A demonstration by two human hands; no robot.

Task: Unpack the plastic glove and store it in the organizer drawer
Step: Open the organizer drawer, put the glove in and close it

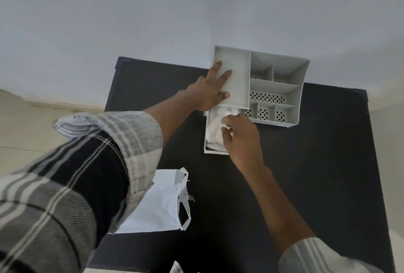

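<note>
A grey desk organizer [282, 71] stands at the far edge of a black table [317, 163]. Its drawer [206, 143] is pulled out toward me, and the crumpled white plastic glove [215, 128] lies inside it. My left hand [209, 91] rests flat, fingers spread, on the organizer's closed top section above the drawer. My right hand [240, 135] is over the drawer with fingertips pressing on the glove. The hand hides the drawer's right side.
A white bag with handles [159, 205] lies flat on the table near me, partly under my left sleeve. The organizer's right half has several open compartments with perforated floors [267, 98]. A pale wall rises behind the table.
</note>
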